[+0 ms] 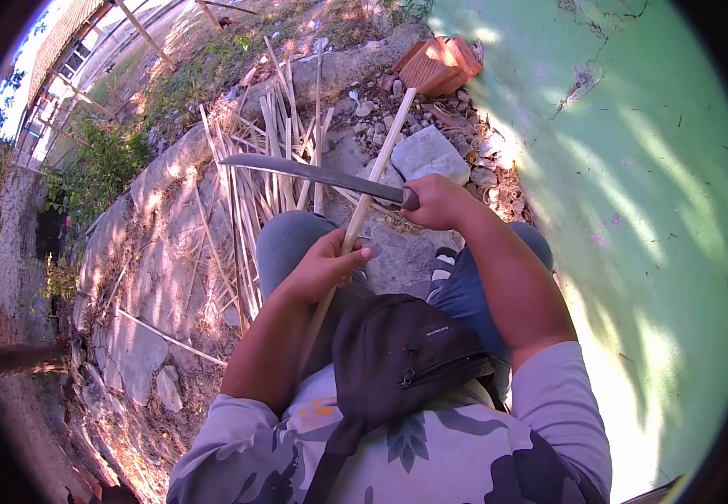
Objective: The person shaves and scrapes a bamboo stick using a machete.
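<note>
My right hand (435, 202) is wrapped round the dark handle of a machete (313, 173), whose long blade points to the left. The blade lies across a pale bamboo strip (386, 147), at about the strip's middle. My left hand (330, 262) grips this strip below the blade, between my knees. The strip runs from near my lap up and away to the right. Beyond my left knee lies a loose pile of similar bamboo strips (275, 139).
A whitish stone block (431, 156) sits ahead of my right hand, with stacked orange roof tiles (438, 65) behind it. A green wall (633, 168) stands close on my right. A black bag (402, 357) rests on my lap. Rocky ground (141, 361) spreads to the left.
</note>
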The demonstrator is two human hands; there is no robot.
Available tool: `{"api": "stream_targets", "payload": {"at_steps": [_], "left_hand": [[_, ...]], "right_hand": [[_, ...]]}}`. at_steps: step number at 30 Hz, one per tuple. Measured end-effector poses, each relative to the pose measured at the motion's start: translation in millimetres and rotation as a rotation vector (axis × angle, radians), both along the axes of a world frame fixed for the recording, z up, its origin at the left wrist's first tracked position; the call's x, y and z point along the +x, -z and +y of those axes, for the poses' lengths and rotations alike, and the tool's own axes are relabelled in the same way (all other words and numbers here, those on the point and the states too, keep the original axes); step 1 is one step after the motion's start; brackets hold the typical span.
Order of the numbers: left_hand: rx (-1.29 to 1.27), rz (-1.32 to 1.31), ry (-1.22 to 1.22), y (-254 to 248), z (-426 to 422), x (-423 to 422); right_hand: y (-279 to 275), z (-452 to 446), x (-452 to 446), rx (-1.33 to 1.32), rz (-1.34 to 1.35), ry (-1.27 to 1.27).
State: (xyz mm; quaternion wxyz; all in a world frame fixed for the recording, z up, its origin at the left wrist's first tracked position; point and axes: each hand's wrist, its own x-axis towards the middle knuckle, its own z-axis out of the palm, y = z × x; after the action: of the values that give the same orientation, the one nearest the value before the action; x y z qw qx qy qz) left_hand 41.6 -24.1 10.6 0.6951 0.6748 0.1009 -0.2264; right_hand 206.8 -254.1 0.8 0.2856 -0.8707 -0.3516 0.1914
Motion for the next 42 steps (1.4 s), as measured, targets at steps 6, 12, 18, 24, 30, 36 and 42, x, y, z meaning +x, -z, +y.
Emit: {"api": "stream_targets", "payload": {"at_steps": [6,12,18,24,30,36,42], "left_hand": [[0.057,0.018,-0.003,-5.2,-5.0,0.9],[-0.070,0.061,-0.030,6.4,2.6,2.3],[0.113,-0.007,0.007,-2.0,-6.9,-0.4],[0.106,-0.014,-0.007,1.8,-5.9,0.8],[0.094,-0.001,-0.001,3.7,-4.0,-0.8],[0.194,-0.060,0.004,2.5,-8.7,-1.1],[0.093,-0.013,-0.045,-1.3,-7.3,-1.3]], "right_hand": [[12.4,-5.2,10.3,0.006,0.006,-0.007],[7.5,-0.5,13.2,-0.020,0.099,0.074],[8.7,1.4,0.7,-0.047,0.028,-0.058],[8.7,-2.1,17.6,-0.035,0.163,0.098],[4.6,1.0,0.8,-0.023,0.076,-0.019],[10.4,0.0,12.2,-0.130,0.109,-0.022],[7.1,3.2,8.5,-0.041,0.120,0.033]]}}
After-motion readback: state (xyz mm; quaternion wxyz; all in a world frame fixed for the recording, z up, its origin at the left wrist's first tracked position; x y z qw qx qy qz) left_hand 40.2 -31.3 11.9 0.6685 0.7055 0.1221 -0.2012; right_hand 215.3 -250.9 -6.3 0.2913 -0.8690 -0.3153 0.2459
